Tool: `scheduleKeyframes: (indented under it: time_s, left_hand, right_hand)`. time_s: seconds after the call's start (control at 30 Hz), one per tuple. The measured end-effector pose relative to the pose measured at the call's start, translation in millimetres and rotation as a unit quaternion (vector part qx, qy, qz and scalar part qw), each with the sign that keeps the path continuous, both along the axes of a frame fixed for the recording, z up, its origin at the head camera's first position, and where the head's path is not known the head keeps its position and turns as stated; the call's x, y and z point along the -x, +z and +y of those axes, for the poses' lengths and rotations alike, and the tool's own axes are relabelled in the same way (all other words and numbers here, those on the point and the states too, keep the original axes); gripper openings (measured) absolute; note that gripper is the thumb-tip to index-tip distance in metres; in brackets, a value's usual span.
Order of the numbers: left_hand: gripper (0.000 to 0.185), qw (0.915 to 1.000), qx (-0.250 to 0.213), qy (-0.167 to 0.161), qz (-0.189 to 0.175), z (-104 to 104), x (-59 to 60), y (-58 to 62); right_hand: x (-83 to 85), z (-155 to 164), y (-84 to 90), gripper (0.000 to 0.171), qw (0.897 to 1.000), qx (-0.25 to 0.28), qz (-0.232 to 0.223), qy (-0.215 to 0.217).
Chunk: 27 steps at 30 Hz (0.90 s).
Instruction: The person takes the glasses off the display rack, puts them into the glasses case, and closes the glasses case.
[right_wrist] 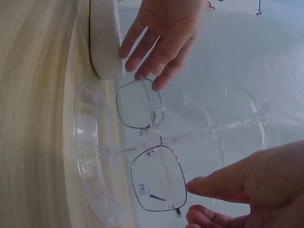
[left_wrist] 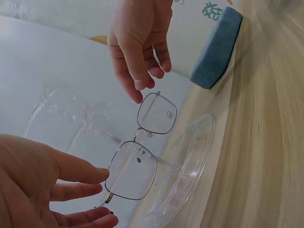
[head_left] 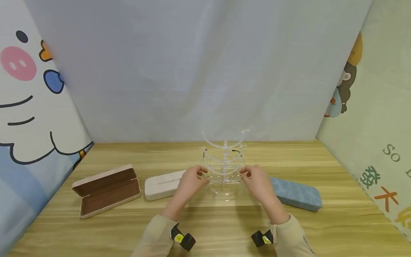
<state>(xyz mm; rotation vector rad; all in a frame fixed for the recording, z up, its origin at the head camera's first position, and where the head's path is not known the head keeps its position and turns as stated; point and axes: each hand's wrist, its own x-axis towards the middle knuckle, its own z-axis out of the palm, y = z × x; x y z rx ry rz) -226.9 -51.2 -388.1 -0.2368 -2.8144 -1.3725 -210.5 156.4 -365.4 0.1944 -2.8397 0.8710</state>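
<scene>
A pair of thin metal-rimmed glasses (left_wrist: pixel 130 171) sits on a low tier of a clear plastic display stand (head_left: pixel 225 157). Its dark temple tips point away from me in the head view. At the left end of the frame is my left hand (head_left: pixel 192 178), thumb at the rim and fingers fairly straight around the hinge. My right hand (head_left: pixel 257 178) is at the other end; in the right wrist view its thumb lies close to the rim, with a gap between thumb and fingers. Contact at the right hinge is hard to judge.
An open case (head_left: pixel 109 200) with brown lining lies at the left. Beside my left hand is a closed white case (head_left: pixel 162 186), partly covered by it. A closed blue case (head_left: pixel 297 194) lies right of my right hand. Fabric walls enclose the wooden table (head_left: pixel 224 228).
</scene>
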Motion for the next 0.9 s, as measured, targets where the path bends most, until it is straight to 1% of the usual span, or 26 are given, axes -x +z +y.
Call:
scheduleKeyframes:
  time_s: [0.1,0.2,0.3,0.43,0.53,0.7,0.77,0.9]
  left_hand:
    - [0.027,1.0000,0.001,-0.006,-0.004,-1,0.2,-1.6]
    - [0.024,0.9999,0.003,-0.013,-0.001,-1,-0.4,-4.4]
    - [0.022,0.9997,0.005,-0.021,0.009,0,-1.2,-6.2]
    - [0.019,0.9996,0.008,-0.019,0.021,2,-2.8,-7.9]
    - [0.016,0.9995,0.013,-0.009,0.028,3,-3.9,-8.1]
    - [0.012,0.9991,0.017,0.010,0.039,1,-5.1,-2.7]
    - [0.012,0.9991,0.013,0.018,0.037,-1,-5.7,1.1]
    - [0.013,0.9989,0.006,0.023,0.041,-4,-8.4,9.7]
  right_hand:
    - [0.9,0,-4.2,0.017,1.000,-0.002,0.021,-0.008]
    - [3.2,2,-6.8,0.020,1.000,-0.004,0.015,-0.012]
    - [5.5,4,-8.6,0.019,1.000,-0.015,0.006,-0.012]
    - [7.4,7,-10.5,0.015,1.000,-0.014,0.007,-0.010]
    - [7.7,8,-11.6,0.013,1.000,-0.005,0.008,-0.012]
    - [6.5,10,-8.6,0.015,1.000,0.005,-0.008,-0.008]
    - [4.4,10,-3.5,0.015,1.000,0.011,-0.016,0.000]
    - [-0.5,11,8.6,0.015,0.999,0.025,-0.025,0.012]
